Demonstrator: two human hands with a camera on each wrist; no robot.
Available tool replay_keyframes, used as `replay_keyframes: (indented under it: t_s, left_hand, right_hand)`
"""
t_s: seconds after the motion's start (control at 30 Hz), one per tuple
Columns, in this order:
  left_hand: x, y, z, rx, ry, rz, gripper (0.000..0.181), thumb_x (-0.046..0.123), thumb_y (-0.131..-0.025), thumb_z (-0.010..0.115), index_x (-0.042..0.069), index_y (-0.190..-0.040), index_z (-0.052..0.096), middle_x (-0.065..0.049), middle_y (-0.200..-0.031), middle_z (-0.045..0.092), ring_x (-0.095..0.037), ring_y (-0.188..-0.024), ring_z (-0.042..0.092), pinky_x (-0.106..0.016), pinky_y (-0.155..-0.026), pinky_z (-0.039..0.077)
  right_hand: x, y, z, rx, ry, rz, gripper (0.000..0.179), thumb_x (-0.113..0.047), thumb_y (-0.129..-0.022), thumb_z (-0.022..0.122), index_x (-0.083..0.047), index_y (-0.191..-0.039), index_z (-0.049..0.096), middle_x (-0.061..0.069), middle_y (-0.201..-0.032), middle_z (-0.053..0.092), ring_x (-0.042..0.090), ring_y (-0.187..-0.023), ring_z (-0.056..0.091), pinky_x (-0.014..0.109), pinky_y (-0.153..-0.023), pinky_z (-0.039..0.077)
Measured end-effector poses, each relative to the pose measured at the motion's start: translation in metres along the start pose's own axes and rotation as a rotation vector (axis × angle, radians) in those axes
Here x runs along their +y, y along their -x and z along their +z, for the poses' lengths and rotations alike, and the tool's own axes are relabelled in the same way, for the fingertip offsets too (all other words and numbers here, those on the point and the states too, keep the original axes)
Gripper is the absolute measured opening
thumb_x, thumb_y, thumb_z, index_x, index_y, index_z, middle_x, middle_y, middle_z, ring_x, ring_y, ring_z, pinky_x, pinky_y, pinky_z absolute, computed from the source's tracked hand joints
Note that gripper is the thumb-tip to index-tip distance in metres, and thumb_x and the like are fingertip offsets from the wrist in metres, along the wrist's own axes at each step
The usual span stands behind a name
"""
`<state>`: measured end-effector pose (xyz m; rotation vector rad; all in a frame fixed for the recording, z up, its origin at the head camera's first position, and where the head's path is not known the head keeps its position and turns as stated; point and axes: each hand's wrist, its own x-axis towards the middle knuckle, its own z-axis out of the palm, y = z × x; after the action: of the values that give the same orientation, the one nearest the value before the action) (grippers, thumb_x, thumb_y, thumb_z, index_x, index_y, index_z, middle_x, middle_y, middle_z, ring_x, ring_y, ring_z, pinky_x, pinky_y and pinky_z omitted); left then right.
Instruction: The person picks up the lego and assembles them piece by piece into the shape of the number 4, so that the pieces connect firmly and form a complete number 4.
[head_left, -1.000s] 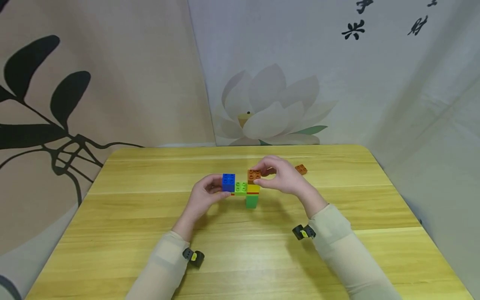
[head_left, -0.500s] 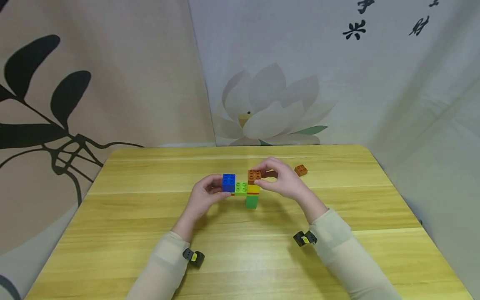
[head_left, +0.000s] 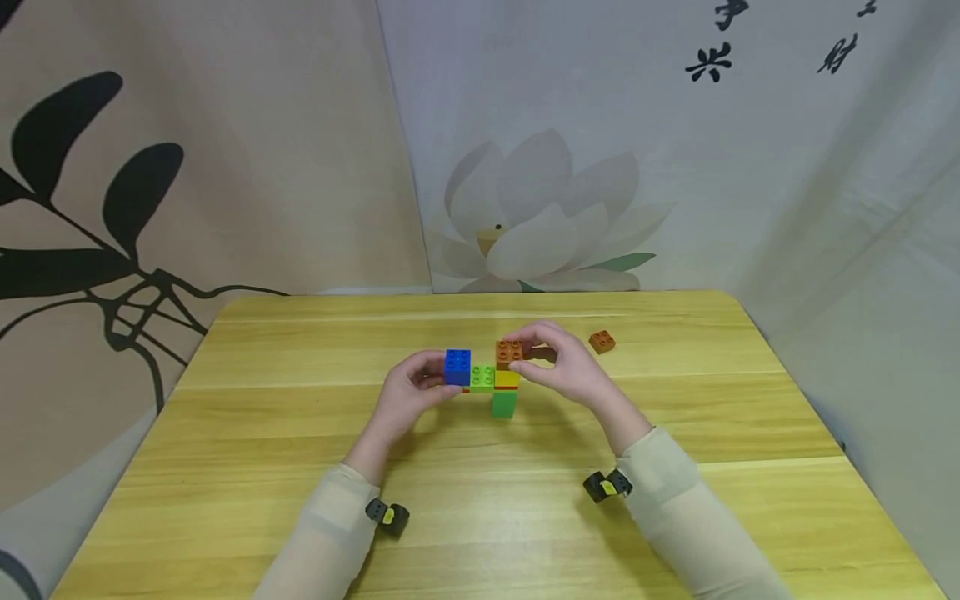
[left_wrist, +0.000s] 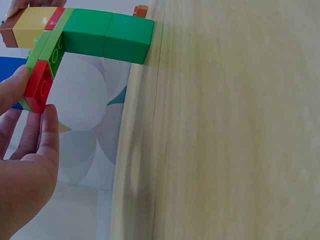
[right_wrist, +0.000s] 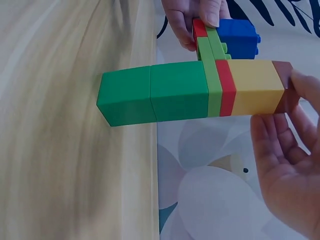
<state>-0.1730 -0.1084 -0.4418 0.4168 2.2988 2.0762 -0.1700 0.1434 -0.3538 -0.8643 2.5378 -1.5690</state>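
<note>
In the head view, a structure of toy building bricks stands between the two hands. Its column has two green bricks at the bottom, then a lime layer, a thin red brick, a yellow brick and a thin brown brick on top. Lime pieces reach left to a blue brick, with a red brick beneath that end. My left hand grips this left end between thumb and fingers. With thumb and fingertips, my right hand pinches the brown brick at the top.
Another brown brick lies loose on the wooden table, behind and right of the right hand. A printed cloth backdrop hangs behind the table's far edge. Each sleeve carries a small black wrist camera.
The right hand and forearm have lowered slightly toward the near side, still pinching the brown brick. The left hand and the structure have stayed nearly in place.
</note>
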Motion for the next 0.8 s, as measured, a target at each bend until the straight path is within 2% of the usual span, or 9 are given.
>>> replay_keyframes:
  t_s: [0.2,0.37,0.5,0.6,0.67,0.8]
  left_hand:
    - [0.0,0.0,0.0,0.001,0.007,0.017,0.041,0.006,-0.075,0.076,0.004,-0.112,0.06,-0.013,-0.105,0.06,-0.025,-0.096,0.057,-0.036,-0.087,0.049]
    - [0.001,0.0,0.001,-0.004,0.015,-0.001,0.042,0.002,-0.075,0.075,0.001,-0.114,0.059,-0.016,-0.107,0.059,-0.028,-0.097,0.056,-0.04,-0.089,0.047]
    - [0.011,0.002,0.002,-0.014,0.026,0.001,0.042,-0.002,-0.076,0.073,-0.004,-0.115,0.057,-0.021,-0.108,0.058,-0.033,-0.099,0.055,-0.047,-0.091,0.044]
    - [0.022,0.005,0.003,-0.019,0.032,0.002,0.041,-0.004,-0.076,0.072,-0.006,-0.114,0.056,-0.023,-0.107,0.057,-0.035,-0.099,0.054,-0.05,-0.091,0.043]
    - [0.028,0.007,0.004,-0.019,0.017,0.008,0.041,-0.005,-0.077,0.071,-0.008,-0.114,0.056,-0.023,-0.107,0.057,-0.035,-0.099,0.054,-0.05,-0.091,0.043]
    - [0.029,0.008,0.004,-0.017,0.011,0.007,0.041,-0.005,-0.077,0.071,-0.008,-0.114,0.055,-0.023,-0.106,0.058,-0.035,-0.099,0.055,-0.05,-0.091,0.043]
  right_hand:
    - [0.005,0.002,0.002,0.022,-0.048,0.028,0.033,-0.008,-0.085,0.066,0.0,-0.116,0.058,0.012,-0.11,0.056,0.029,-0.099,0.053,0.046,-0.09,0.045]
    - [0.014,0.007,0.0,0.02,-0.057,0.05,0.039,-0.008,-0.084,0.067,0.0,-0.12,0.054,0.014,-0.112,0.056,0.032,-0.103,0.053,0.048,-0.092,0.043]
    - [0.026,0.014,-0.005,0.017,-0.048,0.049,0.044,-0.007,-0.083,0.068,0.002,-0.123,0.052,0.018,-0.118,0.055,0.034,-0.109,0.051,0.05,-0.095,0.039]
    - [0.041,0.019,-0.012,0.038,-0.025,0.078,0.047,-0.011,-0.084,0.069,0.002,-0.125,0.051,0.018,-0.121,0.055,0.033,-0.112,0.05,0.05,-0.097,0.037]
    - [0.056,0.022,-0.017,0.065,0.02,0.108,0.048,-0.017,-0.084,0.069,-0.001,-0.126,0.051,0.013,-0.121,0.056,0.03,-0.111,0.051,0.047,-0.097,0.038]
    - [0.086,0.027,-0.03,0.114,0.11,0.179,0.05,-0.024,-0.084,0.069,-0.006,-0.127,0.051,0.008,-0.121,0.057,0.025,-0.111,0.051,0.043,-0.097,0.039]
